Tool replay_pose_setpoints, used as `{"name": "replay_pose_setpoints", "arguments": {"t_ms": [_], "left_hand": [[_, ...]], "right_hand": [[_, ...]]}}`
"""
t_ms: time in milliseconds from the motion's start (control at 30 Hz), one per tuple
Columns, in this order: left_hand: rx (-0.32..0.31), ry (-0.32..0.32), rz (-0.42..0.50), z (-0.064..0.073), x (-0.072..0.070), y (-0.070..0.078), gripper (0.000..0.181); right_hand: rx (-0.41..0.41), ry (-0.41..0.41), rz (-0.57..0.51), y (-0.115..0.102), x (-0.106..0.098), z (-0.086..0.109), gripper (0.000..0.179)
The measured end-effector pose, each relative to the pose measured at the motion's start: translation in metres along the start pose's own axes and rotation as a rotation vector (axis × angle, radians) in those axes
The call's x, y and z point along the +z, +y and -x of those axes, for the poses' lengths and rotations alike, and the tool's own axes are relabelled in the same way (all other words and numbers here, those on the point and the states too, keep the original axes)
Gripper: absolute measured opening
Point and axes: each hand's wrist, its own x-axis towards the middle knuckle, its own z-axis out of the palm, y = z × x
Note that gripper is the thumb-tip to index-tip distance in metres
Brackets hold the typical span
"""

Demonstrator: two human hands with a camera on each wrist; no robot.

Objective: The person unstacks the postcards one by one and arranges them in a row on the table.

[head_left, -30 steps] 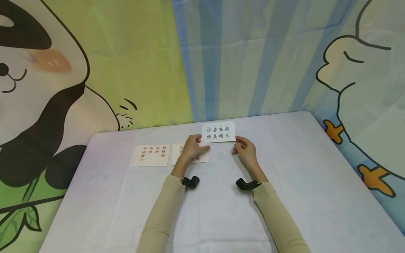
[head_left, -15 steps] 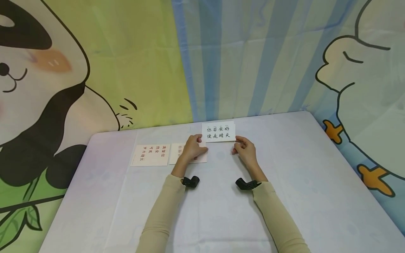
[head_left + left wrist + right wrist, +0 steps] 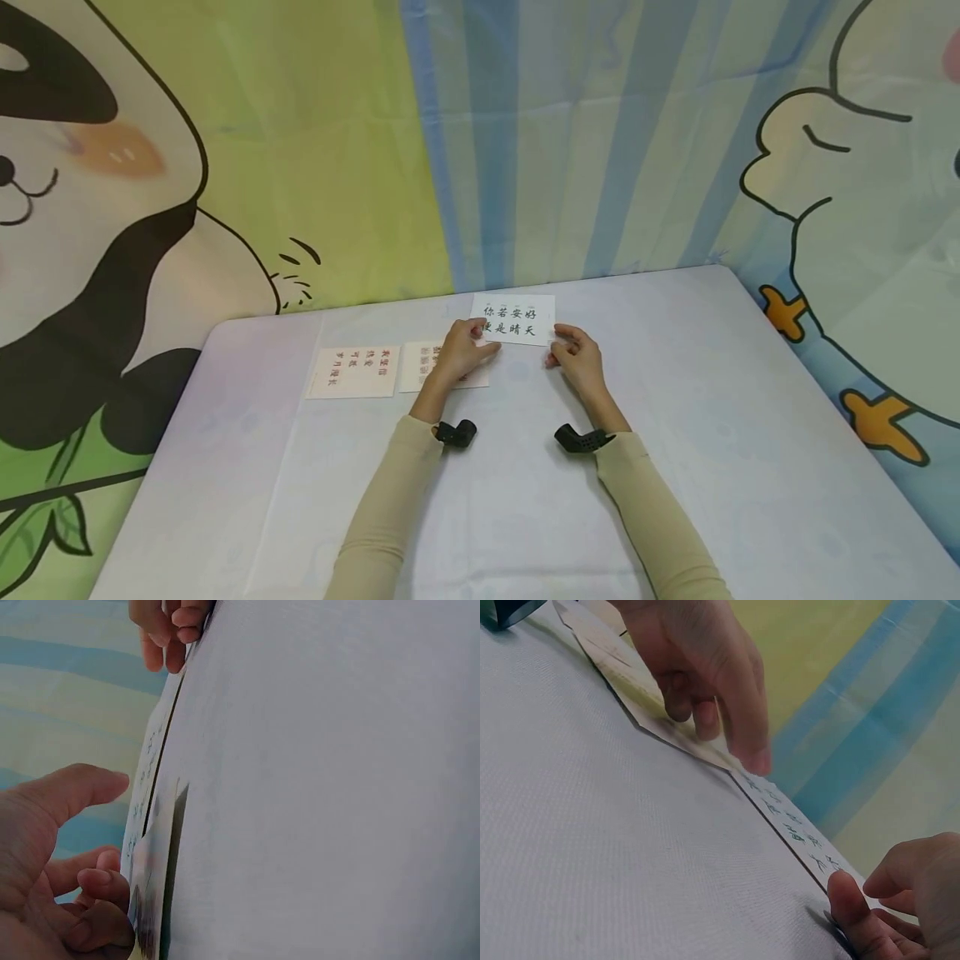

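Okay, black-lettered white card [image 3: 521, 321] near far edge of tabletop [image 3: 675, 375], positioning step probably. Left hand [image 3: 457, 354] over card's left end, digits apart; right hand [image 3: 583, 362] at right corner, can't tell if pinching. Next likely calls for light nudging.

The left sleeve [image 3: 387, 507] and right sleeve [image 3: 654, 510] are plain beige, snug and lightly creased; the left wrist camera [image 3: 461, 433] and right wrist camera [image 3: 574, 439] are black, small and bent like elbows.
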Motion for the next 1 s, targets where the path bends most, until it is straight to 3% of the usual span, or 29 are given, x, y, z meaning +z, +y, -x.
{"name": "replay_pose_setpoints", "arguments": {"t_ms": [233,700,1000], "left_hand": [[-0.124,0.025,-0.06,0.0024,-0.0022,-0.0013,0.068],[-0.08,-0.05,-0.071,-0.0022,-0.0015,0.0009,0.059],[-0.065,-0.065,-0.007,-0.0043,-0.0007,0.0024,0.054]], "right_hand": [[0.002,-0.003,0.005,0.001,0.0012,-0.0007,0.041],[0.016,-0.001,0.015,0.0007,-0.002,-0.0012,0.043],[0.006,-0.016,-0.036,0.0025,-0.0036,-0.002,0.046]]}}
